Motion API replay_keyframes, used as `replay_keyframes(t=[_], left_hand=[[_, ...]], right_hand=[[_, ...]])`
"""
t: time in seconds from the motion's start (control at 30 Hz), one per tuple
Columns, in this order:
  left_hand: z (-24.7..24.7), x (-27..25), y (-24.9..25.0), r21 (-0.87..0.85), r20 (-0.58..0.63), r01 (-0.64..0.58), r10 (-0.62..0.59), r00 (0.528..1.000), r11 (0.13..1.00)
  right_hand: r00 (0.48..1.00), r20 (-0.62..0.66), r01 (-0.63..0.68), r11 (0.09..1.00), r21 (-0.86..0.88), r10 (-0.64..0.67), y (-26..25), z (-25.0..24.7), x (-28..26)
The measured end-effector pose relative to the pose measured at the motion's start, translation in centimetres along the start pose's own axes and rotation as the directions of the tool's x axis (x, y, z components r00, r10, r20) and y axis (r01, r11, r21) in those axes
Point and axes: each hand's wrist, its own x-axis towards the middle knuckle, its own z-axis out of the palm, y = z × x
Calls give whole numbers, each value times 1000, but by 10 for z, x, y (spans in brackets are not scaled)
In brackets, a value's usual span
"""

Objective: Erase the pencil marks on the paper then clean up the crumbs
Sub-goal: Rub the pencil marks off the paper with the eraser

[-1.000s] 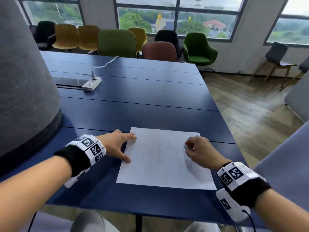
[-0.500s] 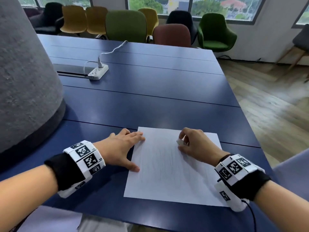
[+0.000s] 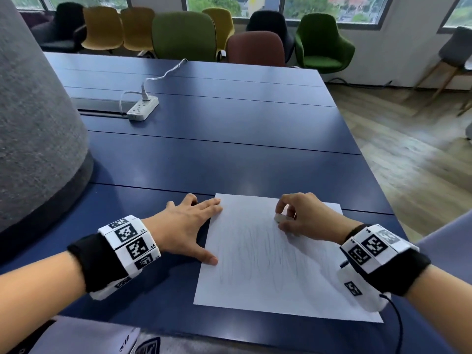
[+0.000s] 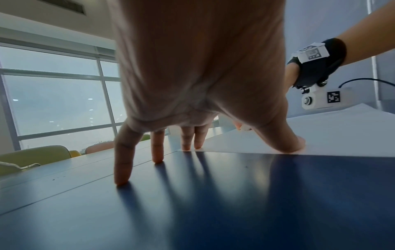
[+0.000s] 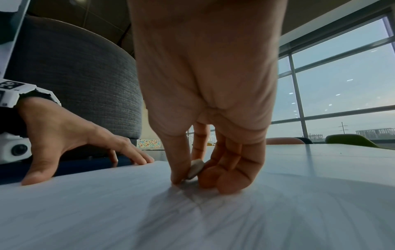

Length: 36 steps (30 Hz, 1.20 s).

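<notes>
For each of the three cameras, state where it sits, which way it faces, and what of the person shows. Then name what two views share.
Head: worn on the head, looks forward and down at the paper; both forearms show.
Left wrist: under the left hand, looks along its spread fingers on the table.
Right wrist: under the right hand, which pinches the eraser.
Shared: both wrist views show the paper and the opposite hand.

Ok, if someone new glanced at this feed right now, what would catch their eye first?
Probably the white paper at the near edge of the blue table, faint pencil scribble down its middle. Next, the right hand pinching a small eraser against the sheet's far part, and the left hand spread flat across the paper's left edge.
</notes>
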Motion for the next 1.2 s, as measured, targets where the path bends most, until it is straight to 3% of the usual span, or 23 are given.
replay_keyframes(t=[0.27,0.53,0.9,1.1,1.2], left_hand=[[8,-4,10,-11,-30,4,-5,1000,1000],[5,-13,7,-94,-14,8,-10,1000,996],[8,-16,6,-68,-65,57,-62,996,996],[3,-17,8,-85,-54,50,-54,997,995],[-2,-16,8,-74,-38,54,-57,998,996]], right_hand=[[997,39,73,997,11,-73,-28,2,11],[986,-68,157,987,31,-155,-63,20,36],[982,-58,184,980,82,-179,-75,31,61],[967,57,244,968,64,-248,-79,31,53],[978,-15,207,977,55,-206,-77,26,64]])
